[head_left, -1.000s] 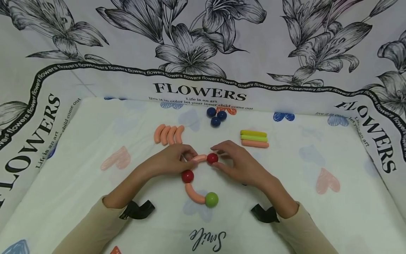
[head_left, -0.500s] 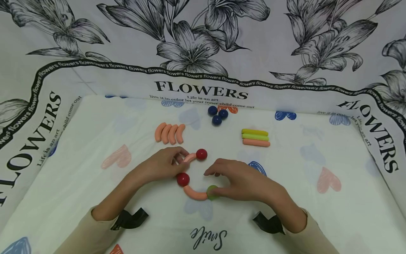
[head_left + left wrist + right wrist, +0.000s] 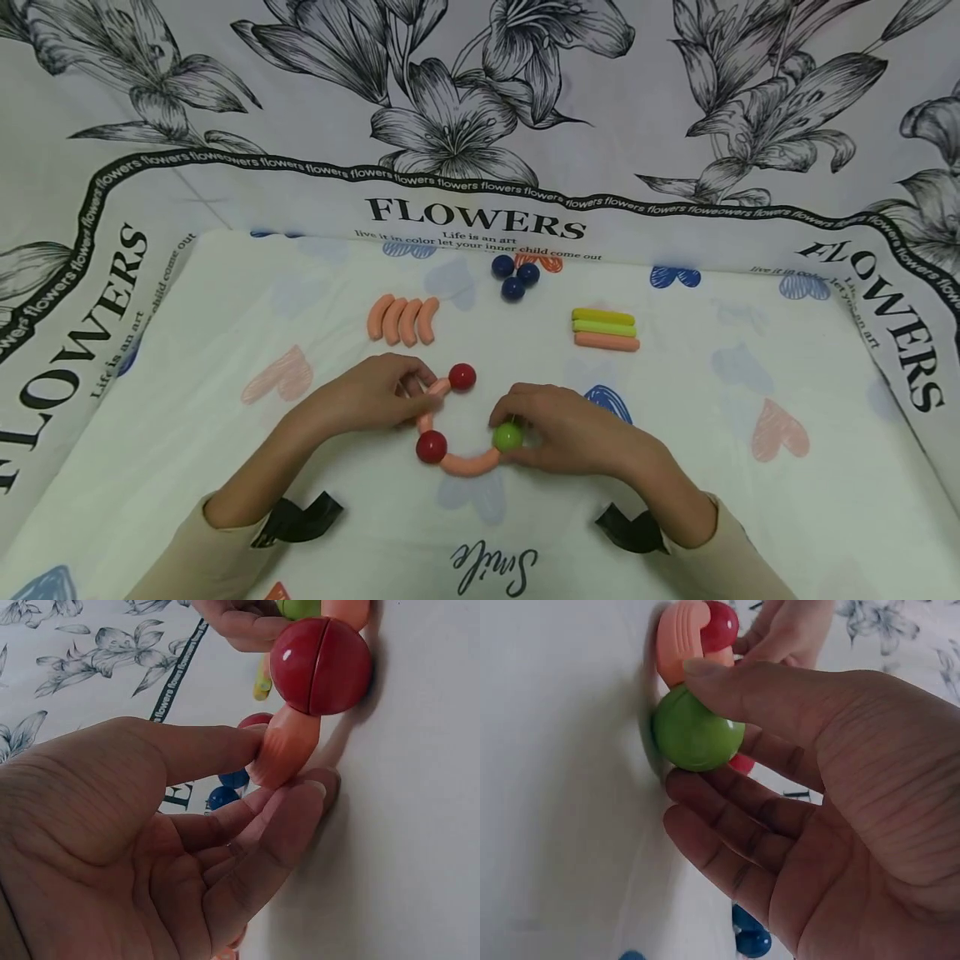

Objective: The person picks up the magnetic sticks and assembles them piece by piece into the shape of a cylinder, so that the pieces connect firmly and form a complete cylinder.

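Two red balls, a green ball and two curved orange rods form a joined, open chain on the cloth. My left hand (image 3: 378, 393) pinches the upper curved orange rod (image 3: 289, 742) between thumb and fingers. One red ball (image 3: 462, 377) sits at that rod's far end, another red ball (image 3: 431, 447) at its near end. From the near one, a second curved orange rod (image 3: 471, 464) runs to the green ball (image 3: 508, 436). My right hand (image 3: 573, 429) holds the green ball, thumb on the near side and fingers behind; the right wrist view shows the thumb by the joint.
Several loose curved orange rods (image 3: 402, 320) lie side by side behind the left hand. Three dark blue balls (image 3: 513, 288) cluster at the back. Three straight sticks (image 3: 604, 329), yellow, lime and orange, lie at the back right. A white printed cloth (image 3: 675, 358) covers the table.
My right hand has left the far red ball and come nearer to grip the green ball. The chain has turned, its far red ball shifting left and the near one moving nearer.
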`<move>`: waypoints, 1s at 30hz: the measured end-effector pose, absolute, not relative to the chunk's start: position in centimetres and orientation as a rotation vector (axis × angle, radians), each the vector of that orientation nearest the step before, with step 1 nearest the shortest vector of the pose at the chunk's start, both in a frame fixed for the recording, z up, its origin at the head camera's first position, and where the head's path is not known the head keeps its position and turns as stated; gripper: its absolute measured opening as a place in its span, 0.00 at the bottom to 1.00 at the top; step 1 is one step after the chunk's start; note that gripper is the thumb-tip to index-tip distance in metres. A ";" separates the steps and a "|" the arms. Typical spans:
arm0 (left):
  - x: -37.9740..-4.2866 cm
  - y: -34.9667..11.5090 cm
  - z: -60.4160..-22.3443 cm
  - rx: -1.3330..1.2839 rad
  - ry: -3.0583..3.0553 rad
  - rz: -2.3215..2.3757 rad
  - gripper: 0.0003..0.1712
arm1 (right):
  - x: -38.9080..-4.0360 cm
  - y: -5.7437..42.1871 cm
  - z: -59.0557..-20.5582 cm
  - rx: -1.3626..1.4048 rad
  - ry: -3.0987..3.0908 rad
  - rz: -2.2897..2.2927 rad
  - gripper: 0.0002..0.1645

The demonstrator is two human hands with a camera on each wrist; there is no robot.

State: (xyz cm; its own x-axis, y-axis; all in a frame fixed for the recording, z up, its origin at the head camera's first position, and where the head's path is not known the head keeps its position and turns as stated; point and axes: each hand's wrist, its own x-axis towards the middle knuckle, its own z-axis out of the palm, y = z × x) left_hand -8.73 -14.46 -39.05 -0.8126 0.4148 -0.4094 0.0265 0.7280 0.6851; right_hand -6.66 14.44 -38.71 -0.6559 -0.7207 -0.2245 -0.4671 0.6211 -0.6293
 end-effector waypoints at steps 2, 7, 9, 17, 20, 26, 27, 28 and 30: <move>-8.8 -14.4 -39.2 0.328 2.357 0.951 0.19 | -6.9 14.6 -38.7 -0.923 2.401 -0.750 0.17; -8.7 -14.2 -39.2 0.300 2.352 0.926 0.20 | -7.2 15.0 -38.9 -0.914 2.431 -0.804 0.17; -8.5 -14.1 -39.1 0.287 2.351 0.903 0.20 | -7.3 15.2 -38.9 -0.922 2.440 -0.823 0.17; -8.3 -14.0 -38.9 0.283 2.344 0.840 0.20 | -7.6 15.1 -39.1 -0.873 2.473 -0.835 0.21; -8.1 -14.1 -38.8 0.266 2.344 0.822 0.21 | -7.6 15.1 -39.2 -0.878 2.479 -0.839 0.21; -7.6 -14.0 -38.4 0.275 2.425 0.754 0.24 | -7.6 15.1 -39.4 -0.879 2.483 -0.843 0.19; -7.6 -14.1 -38.3 0.276 2.448 0.740 0.24 | -7.6 15.1 -39.4 -0.877 2.480 -0.849 0.19; -7.6 -14.2 -38.2 0.279 2.469 0.728 0.24 | -7.7 15.1 -39.4 -0.875 2.479 -0.854 0.19; -7.7 -14.3 -38.1 0.286 2.499 0.725 0.23 | -7.7 15.2 -39.4 -0.888 2.484 -0.867 0.19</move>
